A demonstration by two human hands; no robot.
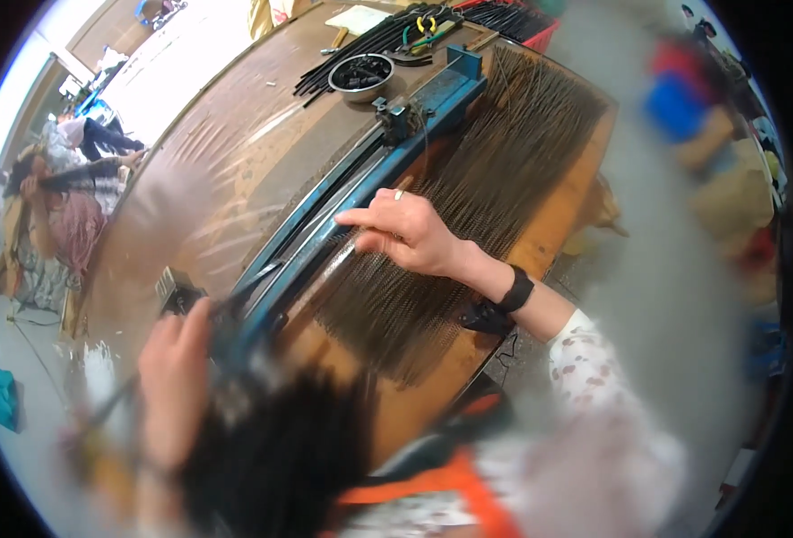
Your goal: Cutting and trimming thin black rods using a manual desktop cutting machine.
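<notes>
Sheet of thin dark rods (477, 188): many fine, brownish-black strands laid side by side in one flat, dense layer, running diagonally from the upper right toward the lower centre of the desk (235, 152). Its near end is ragged and fans slightly over the desk's wooden edge. Blue metal rail (360, 184): a long, narrow frame lying along the left border of the sheet, tilted on the same diagonal, with a small dark clamp block near its far end. Right hand (405, 231) rests on the sheet just beside the rail, fingers (356, 218) extended onto it. Left hand (174, 377), blurred, grips the rail's near end.
</notes>
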